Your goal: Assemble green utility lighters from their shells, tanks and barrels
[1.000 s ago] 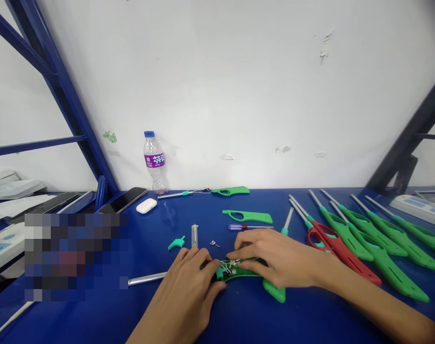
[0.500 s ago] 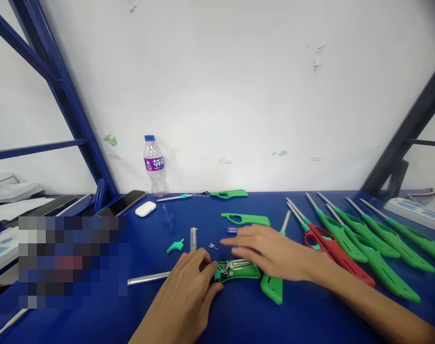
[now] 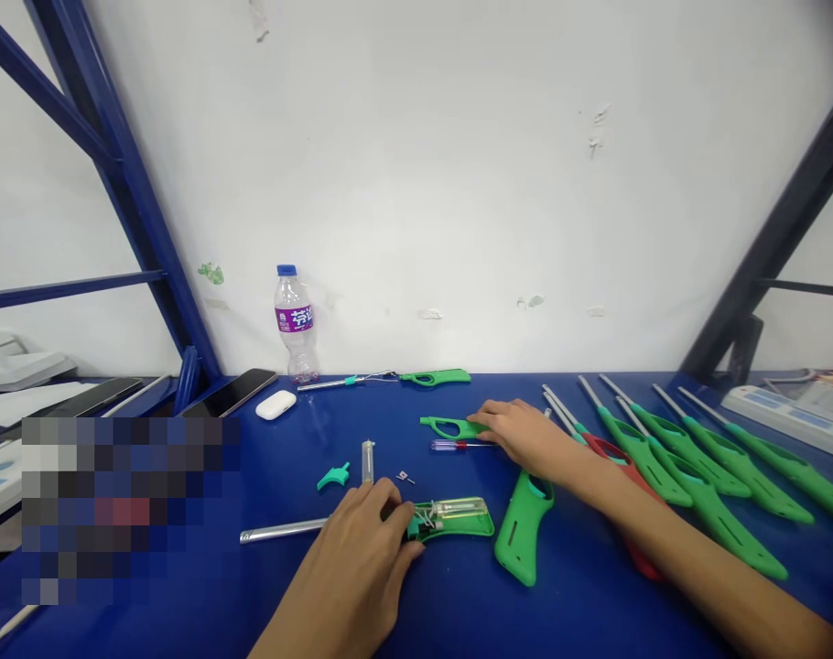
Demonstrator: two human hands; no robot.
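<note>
My left hand [image 3: 362, 558] is closed around an opened gas lighter [image 3: 468, 517], holding it on the table. Its metal tube points left; the clear fuel tank and thin wires show in the green half shell. Further back, my right hand [image 3: 516, 430] has its fingertips closed on the right part of a loose green handle half [image 3: 450, 427], which still lies on the table. Just below that lies a screwdriver [image 3: 450, 446] with a clear purple handle. A teal trigger [image 3: 334, 476], a clear tank [image 3: 368, 460] and small parts [image 3: 405, 477] lie near my left hand.
Another green lighter [image 3: 526, 531] lies beside the opened one. Several green lighters [image 3: 705, 494] and a red one [image 3: 609, 448] lie at right. By the wall are a bottle [image 3: 294, 334], a white case [image 3: 275, 405], a phone [image 3: 234, 394] and a disassembled lighter [image 3: 434, 377].
My right hand has moved back and right, from above the opened lighter to the loose green handle half, and its fingers have closed there. My left hand stays on the opened lighter.
</note>
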